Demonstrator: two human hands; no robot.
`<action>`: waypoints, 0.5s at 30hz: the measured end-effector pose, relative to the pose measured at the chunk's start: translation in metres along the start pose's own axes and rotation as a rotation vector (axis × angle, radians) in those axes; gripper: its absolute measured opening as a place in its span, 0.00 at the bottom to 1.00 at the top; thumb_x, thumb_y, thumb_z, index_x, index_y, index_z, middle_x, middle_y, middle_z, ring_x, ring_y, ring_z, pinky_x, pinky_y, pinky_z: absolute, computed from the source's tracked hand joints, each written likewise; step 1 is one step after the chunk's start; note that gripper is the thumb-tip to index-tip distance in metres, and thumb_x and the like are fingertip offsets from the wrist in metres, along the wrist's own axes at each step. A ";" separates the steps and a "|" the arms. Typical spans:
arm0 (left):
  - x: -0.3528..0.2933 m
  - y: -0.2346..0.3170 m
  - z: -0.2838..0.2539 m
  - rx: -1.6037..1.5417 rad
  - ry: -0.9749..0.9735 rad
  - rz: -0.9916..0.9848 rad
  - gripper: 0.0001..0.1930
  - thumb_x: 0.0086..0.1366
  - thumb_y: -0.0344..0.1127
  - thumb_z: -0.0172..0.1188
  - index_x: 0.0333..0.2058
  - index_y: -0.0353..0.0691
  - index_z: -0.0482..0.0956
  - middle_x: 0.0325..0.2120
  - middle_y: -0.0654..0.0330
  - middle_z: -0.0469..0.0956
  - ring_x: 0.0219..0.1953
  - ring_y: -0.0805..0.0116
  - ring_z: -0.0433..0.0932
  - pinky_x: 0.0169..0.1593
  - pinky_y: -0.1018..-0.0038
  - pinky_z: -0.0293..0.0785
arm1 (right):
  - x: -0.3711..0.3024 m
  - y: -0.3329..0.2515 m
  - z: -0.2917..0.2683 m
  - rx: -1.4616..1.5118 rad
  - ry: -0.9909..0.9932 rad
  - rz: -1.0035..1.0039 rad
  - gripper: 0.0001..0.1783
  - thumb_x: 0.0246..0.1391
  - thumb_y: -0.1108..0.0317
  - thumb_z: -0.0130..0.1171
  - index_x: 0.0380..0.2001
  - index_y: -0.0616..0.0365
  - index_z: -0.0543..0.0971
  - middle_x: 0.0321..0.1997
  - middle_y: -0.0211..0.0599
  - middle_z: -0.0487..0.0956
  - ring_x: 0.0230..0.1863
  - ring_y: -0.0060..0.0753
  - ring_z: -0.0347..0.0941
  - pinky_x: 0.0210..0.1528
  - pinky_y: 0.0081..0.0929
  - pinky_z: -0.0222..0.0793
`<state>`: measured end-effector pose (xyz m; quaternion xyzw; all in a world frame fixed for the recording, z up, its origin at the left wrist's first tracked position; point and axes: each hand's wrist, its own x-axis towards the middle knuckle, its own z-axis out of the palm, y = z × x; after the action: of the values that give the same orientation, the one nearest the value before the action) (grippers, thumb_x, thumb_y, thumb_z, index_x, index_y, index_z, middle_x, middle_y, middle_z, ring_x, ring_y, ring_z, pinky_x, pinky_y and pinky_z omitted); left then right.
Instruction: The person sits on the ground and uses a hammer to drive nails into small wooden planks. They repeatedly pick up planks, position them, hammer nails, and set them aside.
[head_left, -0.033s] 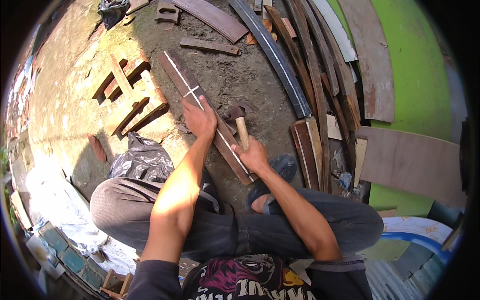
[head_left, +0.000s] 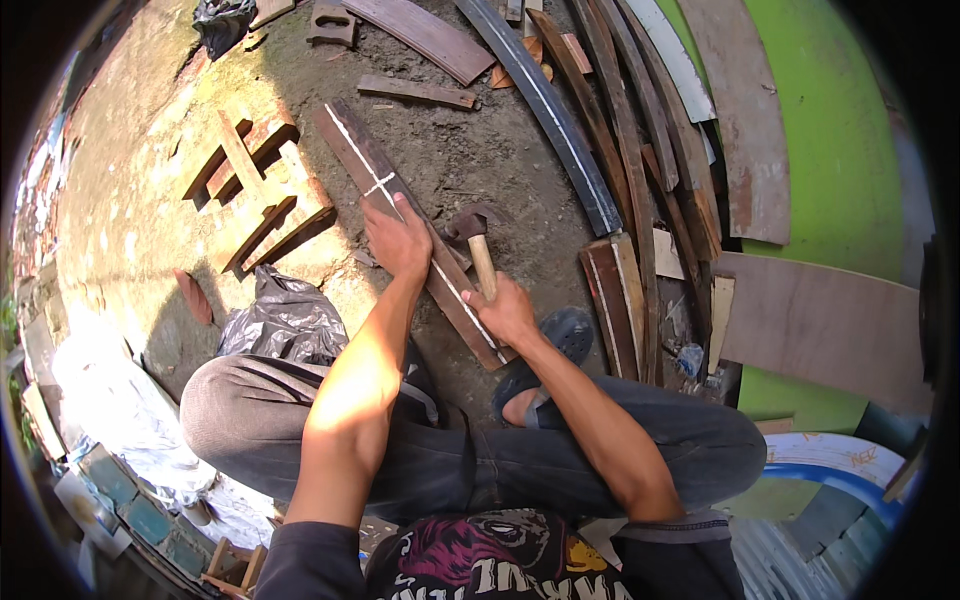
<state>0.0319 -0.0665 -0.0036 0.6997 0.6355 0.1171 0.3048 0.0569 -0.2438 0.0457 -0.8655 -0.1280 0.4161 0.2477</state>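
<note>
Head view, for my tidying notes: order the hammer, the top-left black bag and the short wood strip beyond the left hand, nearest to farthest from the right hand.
1. Hammer: in the right hand.
2. Wood strip: on the ground ahead, slightly left.
3. Black bag: farther ahead, well left.

A matt, long brown wooden plank (head_left: 455,305) at the left fingers (head_left: 380,222); a smooth, pale, rod-shaped wooden hammer handle (head_left: 483,262) in the right fingers (head_left: 502,297).

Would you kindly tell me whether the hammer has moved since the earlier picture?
No, I see no clear shift: the hammer in the right hand sits in practically the same place relative to the short wooden strip on the ground.
</note>
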 end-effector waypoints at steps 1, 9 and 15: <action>0.001 -0.002 0.002 -0.015 -0.023 -0.043 0.38 0.72 0.57 0.43 0.67 0.30 0.55 0.60 0.36 0.66 0.63 0.40 0.65 0.65 0.51 0.58 | 0.004 -0.002 -0.002 0.004 -0.016 -0.012 0.29 0.51 0.50 0.69 0.40 0.69 0.76 0.38 0.64 0.80 0.45 0.65 0.78 0.49 0.50 0.71; -0.011 0.005 0.013 -0.142 0.079 -0.214 0.36 0.73 0.59 0.40 0.64 0.31 0.59 0.55 0.35 0.70 0.58 0.37 0.69 0.61 0.52 0.63 | 0.029 0.014 -0.026 0.059 0.064 -0.108 0.26 0.56 0.53 0.66 0.39 0.68 0.73 0.37 0.65 0.79 0.44 0.68 0.76 0.45 0.53 0.71; -0.010 0.002 0.017 -0.116 0.077 -0.233 0.36 0.74 0.58 0.38 0.65 0.29 0.57 0.57 0.34 0.69 0.59 0.35 0.68 0.61 0.53 0.63 | 0.049 -0.049 -0.071 0.044 0.106 -0.264 0.25 0.59 0.50 0.63 0.34 0.65 0.71 0.25 0.62 0.77 0.32 0.70 0.76 0.32 0.52 0.70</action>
<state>0.0408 -0.0804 -0.0137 0.5974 0.7158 0.1442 0.3316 0.1426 -0.2043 0.0777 -0.8562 -0.2183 0.3366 0.3255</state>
